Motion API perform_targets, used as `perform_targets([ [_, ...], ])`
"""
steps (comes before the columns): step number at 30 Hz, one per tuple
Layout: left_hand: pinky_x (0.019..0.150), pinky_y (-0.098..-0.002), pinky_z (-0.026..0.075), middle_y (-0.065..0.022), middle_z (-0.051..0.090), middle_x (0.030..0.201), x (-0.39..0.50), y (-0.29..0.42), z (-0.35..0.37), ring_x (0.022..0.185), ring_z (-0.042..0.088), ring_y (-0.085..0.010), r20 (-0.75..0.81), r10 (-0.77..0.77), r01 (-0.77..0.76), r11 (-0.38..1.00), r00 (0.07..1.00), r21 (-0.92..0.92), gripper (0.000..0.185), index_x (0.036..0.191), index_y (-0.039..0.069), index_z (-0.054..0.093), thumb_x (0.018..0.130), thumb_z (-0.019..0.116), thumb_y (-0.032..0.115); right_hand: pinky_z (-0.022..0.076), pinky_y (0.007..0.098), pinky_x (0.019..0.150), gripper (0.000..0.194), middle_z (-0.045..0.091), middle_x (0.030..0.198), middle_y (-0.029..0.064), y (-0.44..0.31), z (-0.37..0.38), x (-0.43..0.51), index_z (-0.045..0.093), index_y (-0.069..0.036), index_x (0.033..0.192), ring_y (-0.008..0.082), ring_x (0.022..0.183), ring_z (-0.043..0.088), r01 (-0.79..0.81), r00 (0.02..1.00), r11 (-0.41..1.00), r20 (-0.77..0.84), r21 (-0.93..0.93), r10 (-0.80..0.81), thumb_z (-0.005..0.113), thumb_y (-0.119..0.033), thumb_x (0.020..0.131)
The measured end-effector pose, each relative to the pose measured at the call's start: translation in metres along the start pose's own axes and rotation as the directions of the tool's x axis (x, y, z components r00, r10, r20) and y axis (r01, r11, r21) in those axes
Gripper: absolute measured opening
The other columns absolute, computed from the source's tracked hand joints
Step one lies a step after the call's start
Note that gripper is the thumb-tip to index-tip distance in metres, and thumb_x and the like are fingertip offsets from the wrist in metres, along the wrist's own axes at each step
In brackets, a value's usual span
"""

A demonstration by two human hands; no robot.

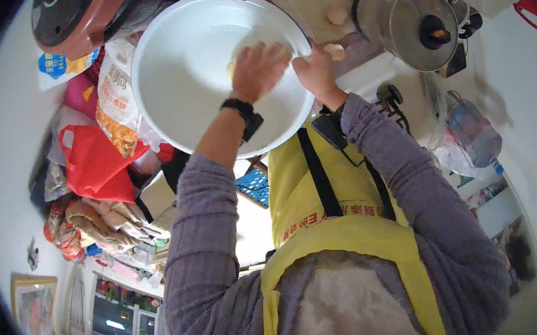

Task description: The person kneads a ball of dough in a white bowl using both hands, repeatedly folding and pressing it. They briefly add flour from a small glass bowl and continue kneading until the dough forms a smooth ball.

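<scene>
A large white enamel basin (176, 84) with a dark chipped rim lies before me. My left hand (260, 70) is inside it, fingers spread and blurred, over a pale yellowish mass (232, 66) that looks like dough; the hand hides most of it. Yellowish matter shows on the fingers. My right hand (313, 70) grips the basin's right rim. Just beyond that hand lies an egg or eggshell (335, 51), and another (337, 15) is farther up on the table. Both wrists wear dark straps with black devices.
A pot with a glass lid (423, 28) stands at the upper right. Left of the basin are a printed flour bag (116, 95), a red bag (93, 161) and a red-and-black appliance (71, 21). A large plastic water bottle (473, 131) is at the right.
</scene>
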State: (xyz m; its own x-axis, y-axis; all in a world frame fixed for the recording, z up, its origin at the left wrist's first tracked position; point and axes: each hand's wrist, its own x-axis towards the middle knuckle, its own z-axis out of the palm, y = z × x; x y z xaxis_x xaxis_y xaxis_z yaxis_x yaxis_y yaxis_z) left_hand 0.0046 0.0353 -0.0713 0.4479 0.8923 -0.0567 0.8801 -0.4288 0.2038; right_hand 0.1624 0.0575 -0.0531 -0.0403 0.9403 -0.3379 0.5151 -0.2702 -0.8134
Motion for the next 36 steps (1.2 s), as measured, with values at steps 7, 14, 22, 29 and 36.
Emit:
perform_targets([
  [7,0.081,-0.0416,0.049,-0.0070,0.061,0.108,0.031,-0.043,0.005,0.098,0.058,-0.0296,0.045,-0.173,0.178,0.923,0.984,-0.340,0.028,0.106,0.016,0.063,0.082,0.063,0.031,0.0506,0.0446,0.073,0.033,0.066,0.086,0.0229,0.005,-0.002,0.009,0.062,-0.002,0.102,0.0417,0.081,0.063,0.025,1.000,1.000,0.004,-0.010,-0.025,0.055,-0.010,0.070],
  [14,0.089,-0.0426,0.047,-0.0113,0.060,0.111,-0.017,-0.035,-0.018,0.100,0.057,-0.0314,0.044,-0.628,0.394,0.432,0.777,-0.811,0.031,0.106,0.008,0.061,0.085,0.065,0.029,0.0501,0.0463,0.075,0.035,0.066,0.086,0.0243,0.003,-0.001,0.007,0.060,0.001,0.103,0.0433,0.081,0.063,0.019,1.000,1.000,0.010,0.014,-0.019,0.054,-0.009,0.070],
  [22,0.098,-0.0451,0.040,-0.0201,0.052,0.124,0.017,-0.076,0.016,0.113,0.047,-0.0383,-0.202,-0.800,0.757,0.600,0.564,-0.259,0.063,0.120,-0.001,0.054,0.082,0.063,0.049,0.0496,0.0471,0.074,0.037,0.065,0.085,0.0259,0.003,-0.001,0.008,0.059,0.002,0.105,0.0450,0.081,0.062,0.068,0.998,0.998,-0.002,-0.015,-0.069,0.053,-0.008,0.070],
  [29,0.093,-0.0450,0.042,-0.0186,0.055,0.115,0.021,-0.076,0.011,0.107,0.051,-0.0364,-0.243,-0.689,0.643,0.724,0.682,-0.249,0.053,0.111,0.001,0.057,0.078,0.068,0.041,0.0501,0.0447,0.077,0.037,0.066,0.088,0.0258,0.009,0.000,0.006,0.060,0.002,0.104,0.0436,0.083,0.062,0.092,0.996,0.996,-0.002,0.018,-0.092,0.053,-0.007,0.070],
  [36,0.088,-0.0474,0.038,-0.0063,0.057,0.102,0.000,-0.007,-0.027,0.100,0.052,-0.0294,-0.473,-0.364,0.314,0.932,0.803,-0.184,0.039,0.100,0.013,0.062,0.070,0.072,0.036,0.0497,0.0449,0.078,0.037,0.066,0.088,0.0252,0.002,-0.002,0.005,0.060,0.002,0.104,0.0434,0.083,0.063,0.004,0.999,1.000,0.038,0.004,-0.004,0.053,-0.007,0.069],
])
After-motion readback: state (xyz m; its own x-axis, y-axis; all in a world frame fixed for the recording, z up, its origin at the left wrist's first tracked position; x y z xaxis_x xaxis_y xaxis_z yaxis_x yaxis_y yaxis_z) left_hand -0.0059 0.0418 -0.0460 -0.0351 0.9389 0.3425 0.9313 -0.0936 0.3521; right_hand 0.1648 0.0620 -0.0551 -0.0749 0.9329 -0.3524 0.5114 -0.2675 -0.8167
